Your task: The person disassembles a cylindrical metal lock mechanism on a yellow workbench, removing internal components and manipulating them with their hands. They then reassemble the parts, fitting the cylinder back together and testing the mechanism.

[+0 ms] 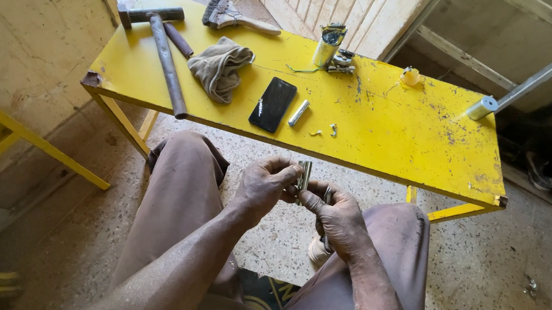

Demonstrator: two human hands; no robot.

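Left hand (264, 188) fingers pinched on metal part (303, 175); right hand (339, 218) fingers clamped on tool (329, 197), below yellow table (401, 133).

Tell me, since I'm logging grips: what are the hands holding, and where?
The left hand pinches a small metal piece by its upper end; the right hand grips its lower part.
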